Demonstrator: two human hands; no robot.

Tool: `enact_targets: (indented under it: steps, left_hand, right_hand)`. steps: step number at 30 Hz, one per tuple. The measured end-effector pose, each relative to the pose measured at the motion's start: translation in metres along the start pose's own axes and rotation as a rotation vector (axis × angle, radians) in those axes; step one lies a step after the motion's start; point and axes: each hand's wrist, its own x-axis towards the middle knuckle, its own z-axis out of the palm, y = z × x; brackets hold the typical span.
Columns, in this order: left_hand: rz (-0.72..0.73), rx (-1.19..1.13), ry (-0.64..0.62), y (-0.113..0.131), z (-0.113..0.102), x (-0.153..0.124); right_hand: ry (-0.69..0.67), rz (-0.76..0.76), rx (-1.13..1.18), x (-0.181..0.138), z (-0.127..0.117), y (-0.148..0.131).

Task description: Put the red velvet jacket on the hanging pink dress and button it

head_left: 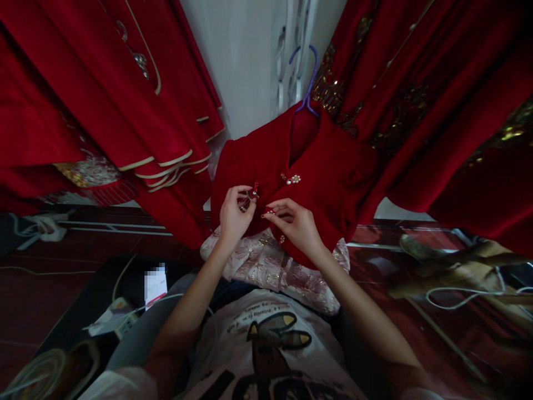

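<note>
A red jacket [258, 150] hangs in front of me on a purple hanger [310, 83], its pale, shiny patterned lower part [266, 261] spread near my lap. On its front sits a pearly flower-shaped clasp [293, 179], with a smaller beaded ornament [282, 239] lower down. My left hand [236, 216] is closed around a small glittering ornament with a red tip [252, 193]; its exact kind is unclear. Just to the right, my right hand [297, 222] pinches a small beaded clasp [268, 213] against the jacket front. The fingertips of the two hands are slightly apart.
Red garments with pale piping [166, 111] hang at the left, and red garments with gold sequins [416, 111] at the right. A dark surface at lower left bears a white card [156, 286] and cords. Brownish bundles [441, 266] lie on the floor at right.
</note>
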Motion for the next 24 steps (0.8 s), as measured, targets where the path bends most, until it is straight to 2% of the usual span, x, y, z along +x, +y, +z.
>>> enact_targets:
  steps: [3,6,11,16,24]
  left_hand:
    - [-0.011,-0.07,-0.046,-0.011,0.004,0.011]
    - [-0.025,-0.158,-0.075,-0.018,0.009,0.016]
    - [-0.085,-0.348,-0.112,-0.019,0.015,0.018]
    - [-0.17,-0.506,-0.128,-0.015,0.016,0.018]
    - [-0.16,-0.469,-0.054,-0.009,0.018,0.018]
  right_hand:
    - [-0.01,-0.013,0.099,0.006,-0.006,0.002]
    - [0.047,-0.071,0.139,0.021,-0.008,0.002]
    - [0.07,-0.124,0.016,0.046,-0.002,0.003]
    - [0.06,-0.138,-0.069,0.052,0.003,0.006]
    - [0.123,-0.176,-0.104,0.052,0.01,0.01]
